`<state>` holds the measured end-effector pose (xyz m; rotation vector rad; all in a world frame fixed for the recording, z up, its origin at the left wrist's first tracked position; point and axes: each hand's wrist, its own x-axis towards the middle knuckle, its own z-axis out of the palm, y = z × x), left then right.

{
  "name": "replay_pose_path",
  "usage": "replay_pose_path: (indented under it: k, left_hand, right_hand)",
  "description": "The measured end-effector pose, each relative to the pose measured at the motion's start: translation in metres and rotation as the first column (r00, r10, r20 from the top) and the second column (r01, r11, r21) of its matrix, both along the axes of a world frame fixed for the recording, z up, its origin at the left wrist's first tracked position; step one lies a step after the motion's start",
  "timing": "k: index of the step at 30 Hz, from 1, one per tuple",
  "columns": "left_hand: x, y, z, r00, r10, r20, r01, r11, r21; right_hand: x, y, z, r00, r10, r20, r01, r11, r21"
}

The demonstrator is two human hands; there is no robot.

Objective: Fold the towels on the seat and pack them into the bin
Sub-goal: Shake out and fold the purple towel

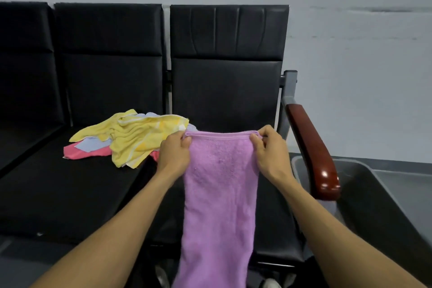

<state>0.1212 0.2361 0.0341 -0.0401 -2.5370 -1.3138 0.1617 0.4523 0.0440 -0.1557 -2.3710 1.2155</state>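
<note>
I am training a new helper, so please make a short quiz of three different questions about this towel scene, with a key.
1. True or false: both hands pinch the top corners of the purple towel.
2. The grey bin stands: A) left of the seats, B) right of the wooden armrest, C) on a seat.
3. Fill in: on top of the unfolded pile lies a ___ towel.

Key: 1 true, left hand and right hand; 2 B; 3 yellow.
</note>
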Motion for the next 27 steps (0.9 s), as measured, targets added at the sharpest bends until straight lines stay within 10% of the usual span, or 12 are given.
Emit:
replay_pose_path:
  k: [10,27]
  left_hand:
    - [-0.044,0.001,-0.098,0.991,0.015,0.134,0.004,0.990,-0.140]
    - [-0.081,0.017,-0.141,0.876,-0.071,0.477,0.017,0.993,0.117]
  right_hand:
    - [-0.045,0.013,-0.102,0.979,-0.015,0.202,0.036,0.994,-0.101]
    - [-0.085,0.015,-0.141,0.908,0.088,0.409,-0.009,0.982,-0.191]
